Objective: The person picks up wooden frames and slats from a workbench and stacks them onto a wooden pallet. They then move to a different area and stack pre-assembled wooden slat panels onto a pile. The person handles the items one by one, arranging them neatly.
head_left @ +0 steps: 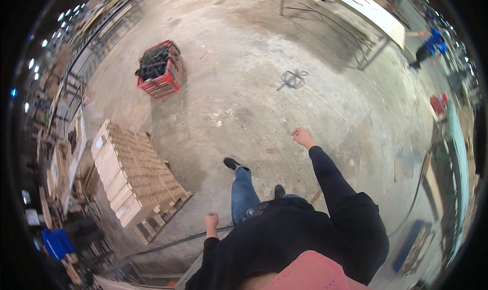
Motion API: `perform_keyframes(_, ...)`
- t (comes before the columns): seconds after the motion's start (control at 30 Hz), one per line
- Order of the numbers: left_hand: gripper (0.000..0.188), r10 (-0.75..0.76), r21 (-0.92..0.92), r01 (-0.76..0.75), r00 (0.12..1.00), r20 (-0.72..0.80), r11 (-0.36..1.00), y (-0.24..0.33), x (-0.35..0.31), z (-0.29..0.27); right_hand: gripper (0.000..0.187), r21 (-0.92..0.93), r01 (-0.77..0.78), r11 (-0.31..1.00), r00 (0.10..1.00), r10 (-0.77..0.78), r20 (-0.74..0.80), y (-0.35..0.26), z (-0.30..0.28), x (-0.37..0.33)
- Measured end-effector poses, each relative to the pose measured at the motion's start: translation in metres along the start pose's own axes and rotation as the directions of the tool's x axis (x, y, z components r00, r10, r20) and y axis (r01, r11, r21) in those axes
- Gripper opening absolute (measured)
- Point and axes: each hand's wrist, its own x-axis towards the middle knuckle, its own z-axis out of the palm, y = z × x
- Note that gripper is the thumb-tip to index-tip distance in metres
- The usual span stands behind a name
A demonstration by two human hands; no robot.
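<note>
My right hand (303, 136) is held out ahead over the concrete floor, its fingers curled in and no object showing in it. At my left side hangs my left hand (211, 220), closed in a loose fist with nothing visible in it. Neither hand touches anything. The thing nearest my left hand is a stack of light wooden boards (137, 170) resting on a wooden pallet (151, 228). Farther ahead of my right hand lies a loose tangle of dark strapping (293, 79) on the floor. My feet are apart, one dark shoe (232, 163) forward.
A red plastic crate (161, 87) filled with black material stands ahead on the left. A long table (366, 8) on metal legs is at the far right, with a person in blue (433, 43) beyond it. A dark hose (418, 188) runs along the right floor. Timber pieces line the left.
</note>
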Motion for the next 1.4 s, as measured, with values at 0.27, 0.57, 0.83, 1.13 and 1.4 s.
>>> perform_keyframes(0.27, 0.029, 0.005, -0.172, 0.074, 0.907, 0.42, 0.982, 0.05, 0.164, -0.102, 0.028, -0.017, 0.107, 0.994, 0.927, -0.094, 0.363, -0.152, 0.126, 0.125)
perform_keyframes(0.57, 0.03, 0.021, -0.322, -0.044, 0.997, -0.075, 0.946, 0.103, 0.402, -0.228, 0.019, -0.022, -0.23, 0.973, 0.775, 0.197, 0.6, -0.302, 0.205, 0.264)
perform_keyframes(0.83, 0.029, -0.126, -0.343, 0.114, 0.992, -0.012, 0.932, 0.132, 0.564, -0.319, 0.02, -0.172, -0.175, 0.97, 0.69, 0.245, 0.681, -0.435, 0.289, 0.434)
perform_keyframes(1.13, 0.03, -0.382, -0.41, 0.351, 0.924, 0.006, 0.842, 0.125, 0.693, -0.456, 0.028, -0.211, 0.485, 0.849, 0.563, -0.118, 0.818, -0.674, 0.445, 0.692)
perform_keyframes(1.4, 0.03, -0.43, -0.599, 0.289, 0.897, -0.103, 0.747, 0.107, 0.9, -0.546, 0.017, 0.19, 0.534, 0.824, 0.519, -0.496, 0.696, -0.959, 0.588, 0.819)
